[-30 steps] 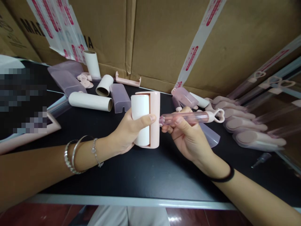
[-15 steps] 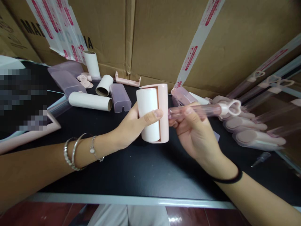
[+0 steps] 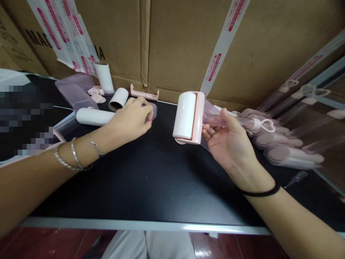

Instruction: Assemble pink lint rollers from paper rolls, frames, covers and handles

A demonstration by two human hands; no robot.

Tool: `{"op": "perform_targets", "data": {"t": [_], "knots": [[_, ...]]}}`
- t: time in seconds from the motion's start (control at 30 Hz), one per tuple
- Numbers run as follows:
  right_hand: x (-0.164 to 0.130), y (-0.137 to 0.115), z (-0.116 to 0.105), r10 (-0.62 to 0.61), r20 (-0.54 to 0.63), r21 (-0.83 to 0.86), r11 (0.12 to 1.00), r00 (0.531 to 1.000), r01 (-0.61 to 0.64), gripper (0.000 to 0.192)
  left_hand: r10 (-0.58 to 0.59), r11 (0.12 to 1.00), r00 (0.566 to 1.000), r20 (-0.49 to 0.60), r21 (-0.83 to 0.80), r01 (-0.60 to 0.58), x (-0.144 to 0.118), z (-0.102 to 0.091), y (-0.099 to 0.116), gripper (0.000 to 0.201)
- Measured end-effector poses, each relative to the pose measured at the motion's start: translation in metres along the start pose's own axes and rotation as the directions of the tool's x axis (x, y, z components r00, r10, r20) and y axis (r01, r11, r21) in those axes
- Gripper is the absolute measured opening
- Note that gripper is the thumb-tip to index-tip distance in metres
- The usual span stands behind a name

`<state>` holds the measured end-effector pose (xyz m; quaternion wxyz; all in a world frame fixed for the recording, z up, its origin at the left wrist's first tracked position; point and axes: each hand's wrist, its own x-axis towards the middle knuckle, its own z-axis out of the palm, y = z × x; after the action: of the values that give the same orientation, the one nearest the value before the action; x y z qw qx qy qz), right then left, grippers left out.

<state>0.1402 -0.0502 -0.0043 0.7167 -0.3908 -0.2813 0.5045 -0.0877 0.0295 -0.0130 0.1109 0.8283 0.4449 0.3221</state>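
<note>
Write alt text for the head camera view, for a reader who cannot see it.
A person's right hand holds a pink lint roller by its clear handle above a black table, while the left hand rests on a translucent cover. White rolls and cardboard boxes lie behind.

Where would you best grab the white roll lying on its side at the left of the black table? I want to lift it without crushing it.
Take the white roll around its middle, coming from above with fingers across its width. It lies flat on the black table, a long even cylinder, so the ends give no hold. The left hand rests just beside its right end; come in left of it.
</note>
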Motion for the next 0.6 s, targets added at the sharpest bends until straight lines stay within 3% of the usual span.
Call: {"op": "perform_targets", "data": {"t": [0.07,0.1,0.13,0.17,0.2,0.27,0.33,0.43,0.6], "knots": [[0.001,-0.002,0.000,-0.012,-0.003,0.023,1.000,1.000,0.012,0.022,-0.078,0.951,0.988,-0.136,-0.308,0.033,0.001,-0.003,0.012,0.021],[0.001,-0.002,0.000,-0.026,0.001,0.030,0.999,1.000,0.026,0.022,-0.162,0.867,0.968,-0.191,-0.496,0.048,0.001,-0.005,0.019,0.027],[0.000,-0.003,0.000,-0.040,0.004,0.034,0.999,0.999,0.040,0.023,-0.259,0.725,0.942,-0.214,-0.687,0.043,0.000,-0.005,0.027,0.029],[0.000,-0.003,0.001,-0.053,0.010,0.035,0.998,0.999,0.053,0.024,-0.337,0.547,0.924,-0.183,-0.836,0.034,-0.002,-0.005,0.035,0.027],[-0.001,-0.002,0.001,-0.063,0.018,0.033,0.998,0.998,0.062,0.024,-0.366,0.445,0.919,-0.147,-0.895,0.034,-0.005,-0.003,0.042,0.024],[-0.002,-0.002,0.001,-0.072,0.035,0.028,0.997,0.997,0.071,0.025,-0.369,0.324,0.929,-0.029,-0.941,0.100,-0.013,0.005,0.054,0.031],[-0.003,-0.001,0.002,-0.071,0.059,0.021,0.997,0.996,0.070,0.026,-0.341,0.237,0.934,0.108,-0.951,0.197,-0.022,0.014,0.062,0.053],[-0.005,-0.003,0.003,-0.078,0.111,-0.021,0.996,0.991,0.081,0.026,-0.296,0.184,0.936,0.190,-0.950,0.251,-0.031,0.023,0.068,0.075],[-0.007,-0.010,0.004,-0.086,0.134,-0.078,0.992,0.987,0.097,0.018,-0.259,0.271,0.959,0.113,-0.945,0.185,-0.032,0.024,0.065,0.082]]}}
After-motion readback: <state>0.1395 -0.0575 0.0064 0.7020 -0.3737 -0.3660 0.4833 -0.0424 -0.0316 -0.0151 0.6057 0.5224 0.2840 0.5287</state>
